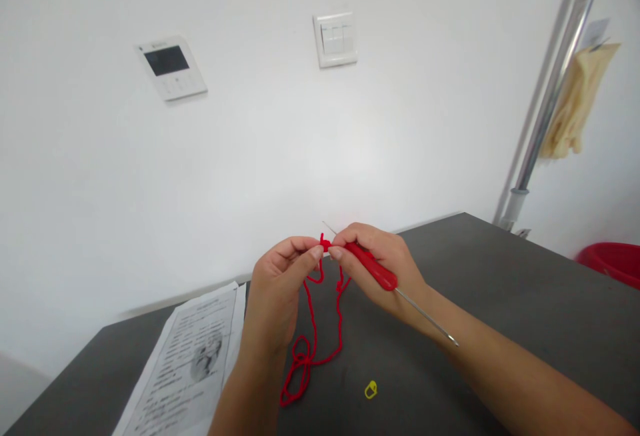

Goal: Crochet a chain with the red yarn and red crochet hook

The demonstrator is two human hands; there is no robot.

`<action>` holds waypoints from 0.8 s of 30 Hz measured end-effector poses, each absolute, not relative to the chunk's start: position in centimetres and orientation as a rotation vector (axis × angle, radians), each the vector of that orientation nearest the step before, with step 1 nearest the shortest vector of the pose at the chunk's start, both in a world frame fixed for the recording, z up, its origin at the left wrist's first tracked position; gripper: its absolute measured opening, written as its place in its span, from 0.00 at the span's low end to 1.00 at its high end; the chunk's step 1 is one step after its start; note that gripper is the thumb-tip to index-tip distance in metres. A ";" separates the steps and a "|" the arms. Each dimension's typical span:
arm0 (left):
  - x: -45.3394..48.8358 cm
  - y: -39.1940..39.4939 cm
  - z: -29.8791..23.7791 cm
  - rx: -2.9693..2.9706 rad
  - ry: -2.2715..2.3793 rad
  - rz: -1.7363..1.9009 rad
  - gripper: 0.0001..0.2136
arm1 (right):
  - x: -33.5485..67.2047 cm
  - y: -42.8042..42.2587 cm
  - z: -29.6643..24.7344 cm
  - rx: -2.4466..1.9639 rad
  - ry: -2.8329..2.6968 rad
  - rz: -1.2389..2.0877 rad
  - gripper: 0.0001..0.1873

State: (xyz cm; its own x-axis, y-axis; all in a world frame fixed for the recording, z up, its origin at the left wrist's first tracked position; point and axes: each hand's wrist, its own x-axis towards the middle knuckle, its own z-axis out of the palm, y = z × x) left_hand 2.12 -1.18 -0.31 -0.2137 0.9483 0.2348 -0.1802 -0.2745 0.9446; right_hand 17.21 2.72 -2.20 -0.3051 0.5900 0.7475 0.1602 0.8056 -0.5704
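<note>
Over the dark desk [510, 303], before a white wall [250, 156], your left hand [275, 283] pinches a small red yarn piece [325, 245] while your right hand [399, 264] grips a red-handled hook [371, 267] close by, seemingly between stitches, so the next move likely calls for steady tension.

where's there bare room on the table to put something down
The biggest free patch on the dark tabletop lies between the right forearm and the table's right edge. A slimmer strip runs between the printed sheet and the left edge. Below the left hand and right hand it is crowded, with red yarn and a yellow clip between the forearms.
</note>
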 end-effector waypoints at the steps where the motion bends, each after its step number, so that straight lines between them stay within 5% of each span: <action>1: 2.1 -1.2 -0.2 1.135 1.059 1.630 0.06 | 17.2 2.7 -2.2 -0.578 -1.858 0.455 0.10; 24: 1.5 -1.3 0.0 1.101 1.023 1.601 0.08 | 17.9 2.6 -1.7 -0.514 -1.816 0.359 0.08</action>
